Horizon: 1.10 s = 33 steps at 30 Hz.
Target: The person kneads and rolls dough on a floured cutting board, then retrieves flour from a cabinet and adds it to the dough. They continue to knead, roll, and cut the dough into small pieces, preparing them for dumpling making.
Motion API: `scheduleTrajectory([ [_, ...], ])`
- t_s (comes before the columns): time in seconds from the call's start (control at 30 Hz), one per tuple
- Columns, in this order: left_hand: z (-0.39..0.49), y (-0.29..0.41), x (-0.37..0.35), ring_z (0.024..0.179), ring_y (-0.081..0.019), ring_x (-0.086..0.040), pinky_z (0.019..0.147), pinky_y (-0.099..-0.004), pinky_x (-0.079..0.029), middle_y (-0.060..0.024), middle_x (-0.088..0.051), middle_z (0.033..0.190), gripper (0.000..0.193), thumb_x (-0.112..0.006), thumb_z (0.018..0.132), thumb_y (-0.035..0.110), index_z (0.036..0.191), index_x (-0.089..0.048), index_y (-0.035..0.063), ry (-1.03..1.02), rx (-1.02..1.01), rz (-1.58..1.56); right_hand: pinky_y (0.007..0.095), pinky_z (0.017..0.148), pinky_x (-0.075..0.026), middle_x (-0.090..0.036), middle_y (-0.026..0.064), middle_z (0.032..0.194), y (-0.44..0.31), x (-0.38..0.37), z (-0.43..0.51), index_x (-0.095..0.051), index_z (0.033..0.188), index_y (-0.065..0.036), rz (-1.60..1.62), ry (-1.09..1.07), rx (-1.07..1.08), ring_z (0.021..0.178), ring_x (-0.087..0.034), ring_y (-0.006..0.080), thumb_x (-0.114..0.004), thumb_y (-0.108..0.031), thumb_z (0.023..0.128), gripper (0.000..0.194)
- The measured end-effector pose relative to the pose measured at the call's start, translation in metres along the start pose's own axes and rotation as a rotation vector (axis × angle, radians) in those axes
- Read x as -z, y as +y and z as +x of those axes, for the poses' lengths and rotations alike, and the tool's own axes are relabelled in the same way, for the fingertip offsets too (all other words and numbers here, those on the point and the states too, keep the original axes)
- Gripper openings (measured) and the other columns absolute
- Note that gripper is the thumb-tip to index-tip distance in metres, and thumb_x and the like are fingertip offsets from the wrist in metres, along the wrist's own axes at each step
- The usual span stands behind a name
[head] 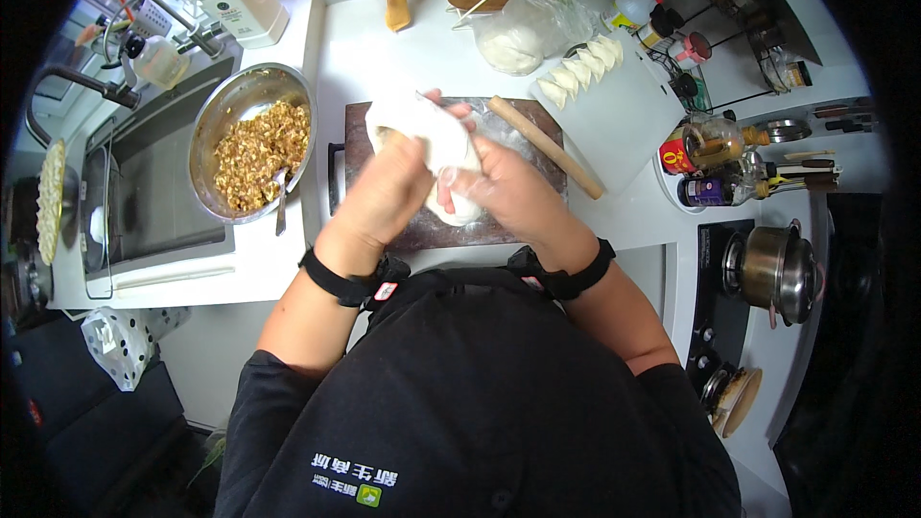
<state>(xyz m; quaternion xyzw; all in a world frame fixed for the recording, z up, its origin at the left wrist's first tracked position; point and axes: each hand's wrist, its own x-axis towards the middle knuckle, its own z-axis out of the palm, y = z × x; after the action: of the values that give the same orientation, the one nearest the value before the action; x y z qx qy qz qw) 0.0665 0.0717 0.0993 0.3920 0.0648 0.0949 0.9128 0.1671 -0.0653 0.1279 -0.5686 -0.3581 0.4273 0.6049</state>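
Note:
A long, soft piece of white dough (447,133) hangs between my hands above a dark, floured wooden board (410,236). My left hand (392,183), a little blurred, grips it from the left side. On the other side my right hand (507,183) holds it, the thumb lying across the dough and flour on the fingers. Part of the dough dangles below my fingers. A wooden rolling pin (545,147) lies slantwise over the board's right side. To the left is a steel bowl (200,158) of chopped filling (259,151), with a metal spoon (281,212) leaning in it.
Several shaped dumplings (579,75) line the far edge of a white cutting board (624,133). Behind it sits a clear plastic bag (547,11) with dough inside. The sink (162,180) is at left. Bottles (709,147) and a steel pot (770,273) by the hob stand at right.

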Motion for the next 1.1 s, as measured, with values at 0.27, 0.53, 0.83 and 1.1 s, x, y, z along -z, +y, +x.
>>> scheduleTrajectory([
  [0.27,-0.017,-0.012,-0.009,0.098,-0.0246,-0.062,0.092,-0.0392,-0.048,-0.0108,-0.065,0.101,0.076,-0.064,0.087,0.063,0.121,-0.057,-0.0037,-0.203,0.226,0.044,0.0236,0.073,-0.047,-0.061,0.0031,0.092,-0.007,0.018,0.008,-0.059,0.112,0.0,0.153,0.055,-0.068,0.082,-0.056,0.0088,-0.043,-0.043,0.106,0.047],
  [0.53,0.0,0.007,-0.011,0.09,-0.0223,-0.061,0.098,-0.0457,-0.049,-0.0063,-0.062,0.09,0.055,-0.061,0.096,0.046,0.123,-0.053,-0.0009,-0.134,-0.04,-0.594,0.0325,0.074,-0.049,-0.065,0.0045,0.093,0.02,0.01,-0.003,-0.06,0.114,-0.001,-0.001,-0.211,0.037,0.081,-0.06,0.0111,-0.044,-0.063,0.099,0.066],
  [0.83,0.008,0.021,0.007,0.077,-0.0185,-0.059,0.091,-0.0401,-0.051,-0.0024,-0.058,0.081,0.049,-0.052,0.099,0.053,0.114,-0.055,0.0064,-0.217,-0.087,-0.69,0.0358,0.068,-0.048,-0.062,0.0142,0.081,0.005,-0.011,-0.028,-0.059,0.106,0.001,-0.65,-0.013,-0.071,0.073,-0.06,0.0238,-0.062,-0.036,0.098,0.038],
  [1.1,-0.014,-0.006,-0.027,0.113,-0.0264,-0.061,0.094,-0.0363,-0.05,-0.018,-0.06,0.131,0.068,-0.045,0.101,0.054,0.138,-0.046,-0.0026,-0.053,-0.021,0.298,0.0369,0.078,-0.05,-0.063,0.0161,0.089,0.005,-0.002,-0.021,-0.058,0.111,0.002,0.008,-0.048,-0.005,0.083,-0.064,0.0234,-0.051,-0.051,0.101,0.055],
])
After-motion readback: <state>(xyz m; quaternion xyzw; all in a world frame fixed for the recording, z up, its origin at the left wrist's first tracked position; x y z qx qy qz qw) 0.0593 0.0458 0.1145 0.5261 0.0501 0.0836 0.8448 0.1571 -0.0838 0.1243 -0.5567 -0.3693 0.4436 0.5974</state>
